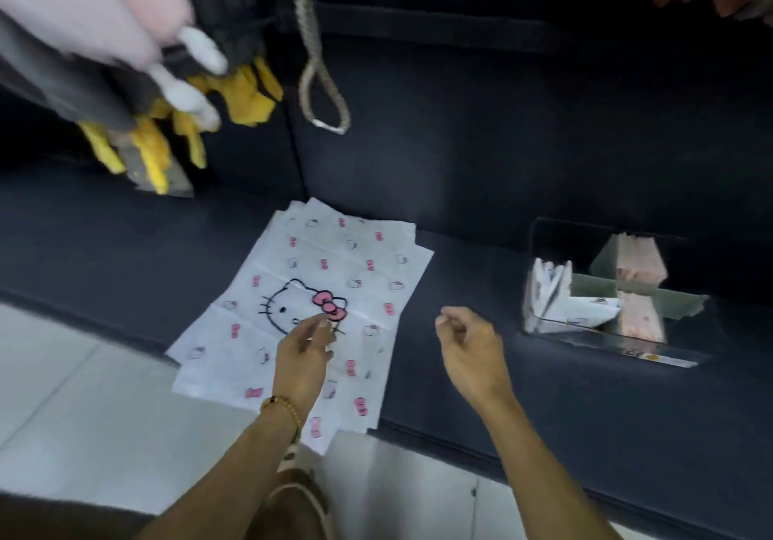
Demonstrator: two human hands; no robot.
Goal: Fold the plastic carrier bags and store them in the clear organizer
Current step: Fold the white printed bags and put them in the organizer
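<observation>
Taking the clear organizer [606, 288] as landmark: it stands on the dark sofa seat [125, 247], and its open top is partly filled with folded bags in the cells, so entry from above is tight. Left of it, a bare strip of seat separates it from the flat stack of printed carrier bags [326, 272]; the right hand [468, 347] hovers over that strip. The left hand [305, 355] rests on the stack. Far up-left of the organizer, plush toys [138, 79] and a hanging rope loop [322, 92] crowd the backrest.
</observation>
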